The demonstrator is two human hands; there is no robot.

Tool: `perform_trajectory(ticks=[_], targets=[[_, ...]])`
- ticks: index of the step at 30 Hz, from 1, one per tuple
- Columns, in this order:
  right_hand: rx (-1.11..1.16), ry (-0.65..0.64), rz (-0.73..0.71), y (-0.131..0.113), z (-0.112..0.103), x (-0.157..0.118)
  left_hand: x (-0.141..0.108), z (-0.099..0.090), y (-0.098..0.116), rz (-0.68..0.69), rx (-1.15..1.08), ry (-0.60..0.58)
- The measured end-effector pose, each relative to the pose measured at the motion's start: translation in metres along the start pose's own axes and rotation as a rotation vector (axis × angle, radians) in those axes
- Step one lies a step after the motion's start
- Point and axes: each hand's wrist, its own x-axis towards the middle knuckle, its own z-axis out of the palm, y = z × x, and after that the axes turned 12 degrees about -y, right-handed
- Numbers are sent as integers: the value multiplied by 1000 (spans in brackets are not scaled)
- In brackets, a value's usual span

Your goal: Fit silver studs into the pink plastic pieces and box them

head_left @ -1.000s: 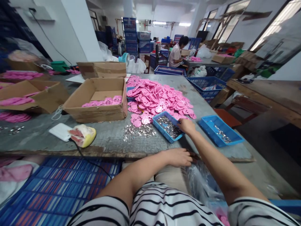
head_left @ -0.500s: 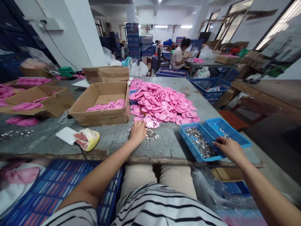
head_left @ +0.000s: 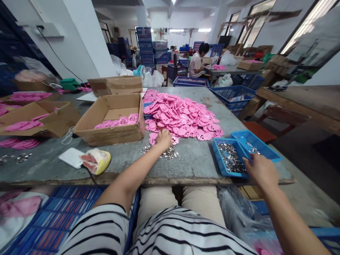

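Note:
My left hand (head_left: 164, 139) is at the near edge of a heap of pink, skull-like flat pieces (head_left: 183, 115). Its fingers are curled down and pressed together; what lies under them is hidden. Just below that wrist, small shiny metal bits (head_left: 170, 153) lie scattered on the table. Over at the right, my right hand (head_left: 261, 170) pinches the right rim of a blue plastic tray (head_left: 220, 163) full of similar metal bits. A second blue tray (head_left: 271, 153), with a few bits inside, stands against it, partly behind my hand.
A cardboard box (head_left: 111, 136) with pink pieces stands left of the heap. Further left are another open box (head_left: 60, 120), a white flat object (head_left: 70, 157) and a cut, yellow-skinned fruit (head_left: 98, 161). A person (head_left: 196, 65) sits at a table further back.
My left hand has moved forward and right, from the metal bits to the edge of the pink heap. The full blue tray has shifted right and turned slightly, with my right hand at its rim.

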Motion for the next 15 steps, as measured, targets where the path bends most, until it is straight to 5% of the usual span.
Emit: perform_trajectory(ticks=[3,6,8,11,15], targets=[[43,126,-202,-44,-8,-16,4,2,-4,-5,-67,15],[117,94,-454,-90,-6,-25,7,2,-6,-7,-187,36],[133,91,-473,-104,-4,-24,9,-1,-10,-5,-294,59],[117,155,-269,-87,-8,-6,4,-6,-22,-6,-493,135],[35,129,95,-13,-7,27,-22,0,-57,-29,-814,299]])
